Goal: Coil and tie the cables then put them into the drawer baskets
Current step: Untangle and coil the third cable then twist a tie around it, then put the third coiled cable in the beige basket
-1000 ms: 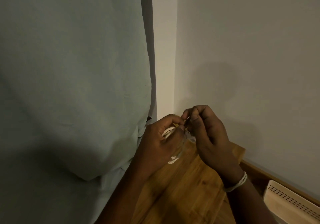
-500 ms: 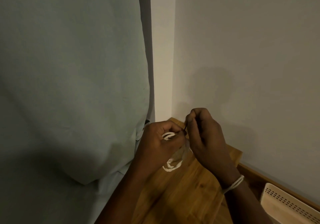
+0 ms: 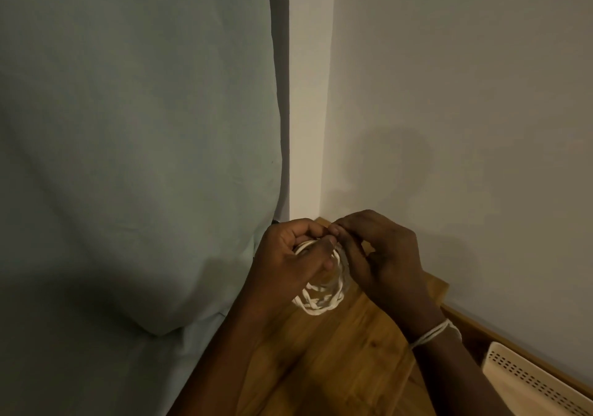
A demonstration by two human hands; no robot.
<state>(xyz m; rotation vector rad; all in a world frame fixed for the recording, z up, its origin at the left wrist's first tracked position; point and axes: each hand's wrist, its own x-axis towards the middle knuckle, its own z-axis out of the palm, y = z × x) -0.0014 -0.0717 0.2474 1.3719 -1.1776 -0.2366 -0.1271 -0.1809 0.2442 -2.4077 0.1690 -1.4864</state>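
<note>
Shifted slightly since half a second ago: coil hangs lower, more loops showing. Head view: left hand (image 3: pixel 288 255) curled round top of white cable coil (image 3: pixel 321 300); right hand (image 3: pixel 382 258) pinching at same spot, tie too small to make out. Coiling looks done, tying underway, stowing left. Perforated basket (image 3: pixel 526 383) well right of fingers, contents hidden. Wooden desk (image 3: pixel 346 361) below.

No legible text, label, brand, number or sign was observed on any surface in the head view; lighting was dim.
</note>
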